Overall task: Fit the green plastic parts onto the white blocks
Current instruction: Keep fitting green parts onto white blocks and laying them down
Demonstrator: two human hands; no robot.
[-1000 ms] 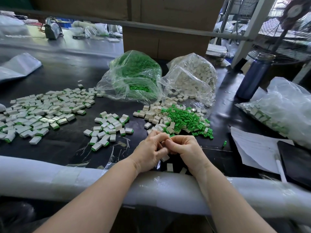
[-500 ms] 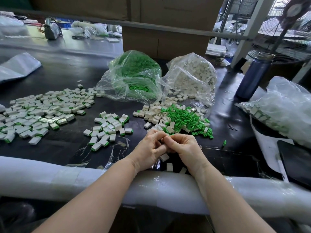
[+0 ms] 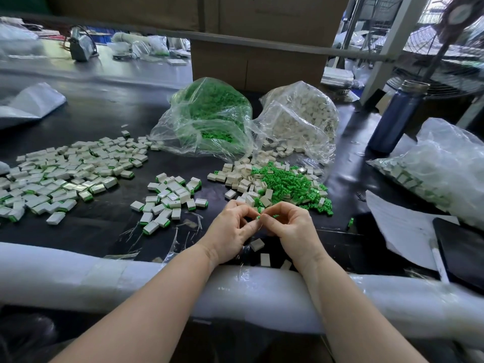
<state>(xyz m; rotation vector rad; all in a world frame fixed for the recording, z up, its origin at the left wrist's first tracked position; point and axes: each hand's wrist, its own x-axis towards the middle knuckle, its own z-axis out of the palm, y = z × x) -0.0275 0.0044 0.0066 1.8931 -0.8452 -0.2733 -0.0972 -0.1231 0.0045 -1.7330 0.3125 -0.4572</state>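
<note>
I note both hands meeting just before the loose green pile [image 3: 290, 186]: left hand [image 3: 231, 230] and right hand [image 3: 289, 227] pinch one green part [image 3: 258, 217]; misalignment risks dropping it

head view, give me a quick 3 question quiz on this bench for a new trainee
1. True or false: the bag of green parts lies left of the bag of white blocks.
2. What stands at the far right of the table? A) a red mug B) a blue bottle C) a yellow box
3. Fill in: between the fingertips of the left hand and the right hand shows a small ____ part.

Key: 1 true; 2 B; 3 green
</note>
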